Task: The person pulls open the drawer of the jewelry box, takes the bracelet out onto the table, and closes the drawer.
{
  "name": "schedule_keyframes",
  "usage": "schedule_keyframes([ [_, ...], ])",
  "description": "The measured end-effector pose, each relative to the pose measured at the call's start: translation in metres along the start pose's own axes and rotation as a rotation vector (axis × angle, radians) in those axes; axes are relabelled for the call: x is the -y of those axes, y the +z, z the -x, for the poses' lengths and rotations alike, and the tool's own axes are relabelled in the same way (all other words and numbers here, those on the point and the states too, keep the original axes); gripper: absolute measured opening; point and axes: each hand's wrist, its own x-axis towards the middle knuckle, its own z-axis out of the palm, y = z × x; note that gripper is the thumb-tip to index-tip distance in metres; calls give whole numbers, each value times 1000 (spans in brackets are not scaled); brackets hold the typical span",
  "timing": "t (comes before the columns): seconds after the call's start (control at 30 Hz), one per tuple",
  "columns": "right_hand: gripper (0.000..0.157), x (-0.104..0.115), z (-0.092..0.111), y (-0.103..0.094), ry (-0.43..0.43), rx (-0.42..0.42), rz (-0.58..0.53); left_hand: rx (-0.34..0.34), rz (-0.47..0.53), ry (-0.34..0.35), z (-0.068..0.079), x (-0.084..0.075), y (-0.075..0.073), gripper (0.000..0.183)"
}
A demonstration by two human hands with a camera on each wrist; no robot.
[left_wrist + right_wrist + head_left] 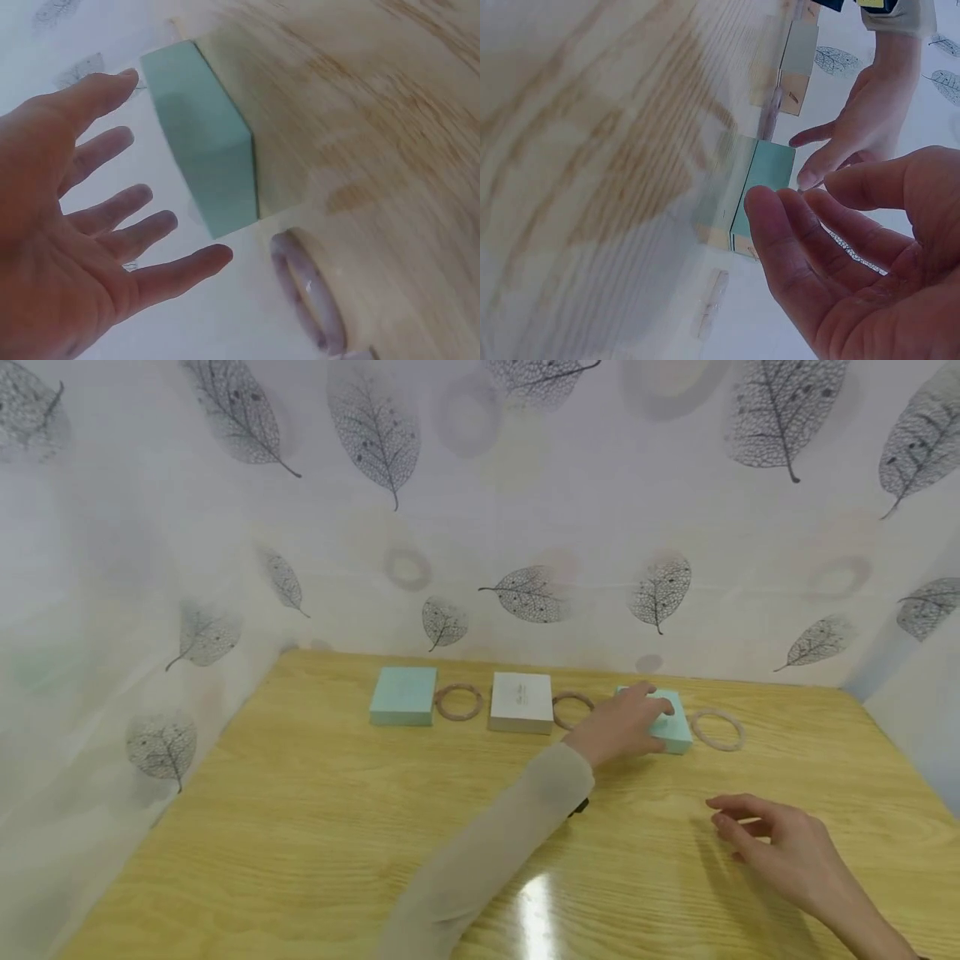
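Observation:
My left hand (622, 724) reaches over the right-hand mint-green box (677, 731) at the back of the table. In the left wrist view its spread fingers (112, 210) are beside the box's side (202, 142), with nothing gripped. A bangle (291, 262) lies past the box there. My right hand (783, 852) hovers nearer the front right, fingers loosely bent and holding nothing. A pale bangle (720, 747) lies just right of the box. On the box's left a pinkish-brown bangle (557, 712) is partly hidden by my left hand.
A white box (521, 695) with small print stands mid-row. Farther left are another pinkish-brown bangle (450, 717) and a second mint-green box (405, 693). The wood-grain table (300, 827) meets a leaf-patterned cloth (480, 510) behind the row and at both sides.

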Motion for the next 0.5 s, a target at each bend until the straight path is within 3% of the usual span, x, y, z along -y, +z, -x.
schedule_keyframes([
  [0.2,26,1,-2,3,-24,-12,20,-2,-5,7,34,16,-8,50],
  [0.33,25,0,-1,5,-50,-27,44,-17,-57,6,68,33,-14,54],
  [0.5,19,-3,1,5,-98,-93,94,-82,-35,-27,115,62,-19,55],
])
